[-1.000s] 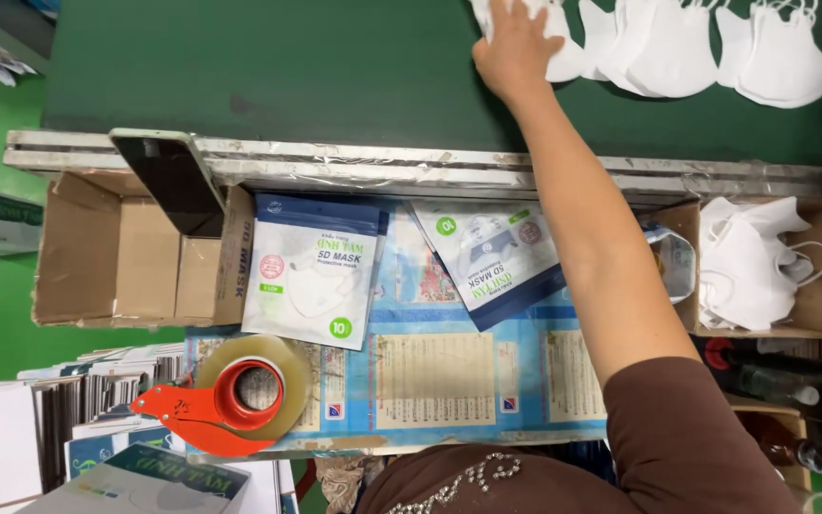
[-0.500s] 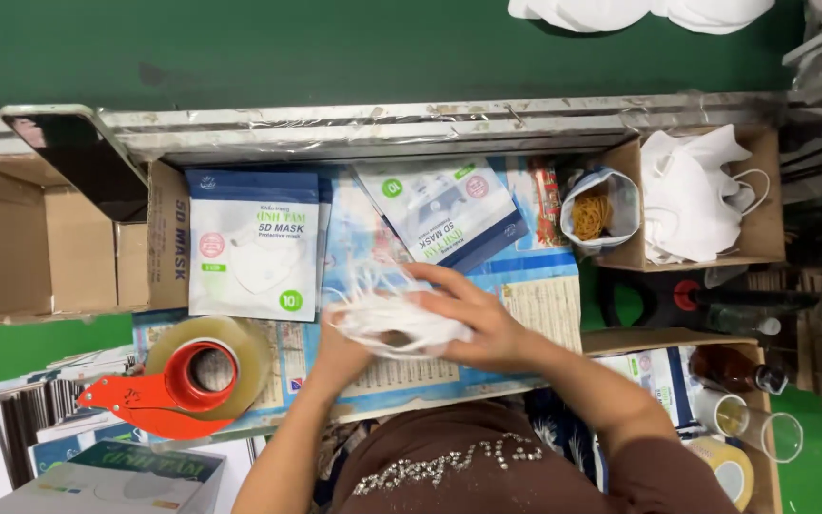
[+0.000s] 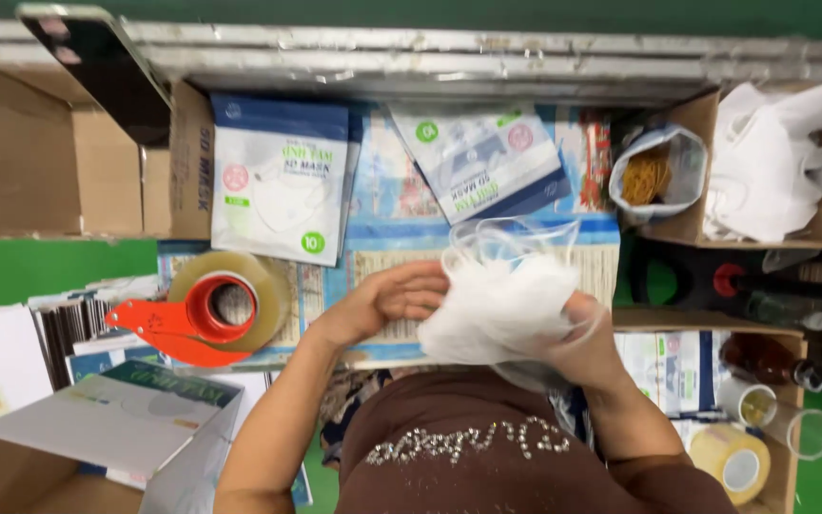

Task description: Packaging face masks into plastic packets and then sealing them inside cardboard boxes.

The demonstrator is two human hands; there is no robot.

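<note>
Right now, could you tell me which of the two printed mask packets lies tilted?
The right-hand mask packet, nearer the clear bag, lies tilted; the left-hand packet beside the cardboard box lies square.
</note>
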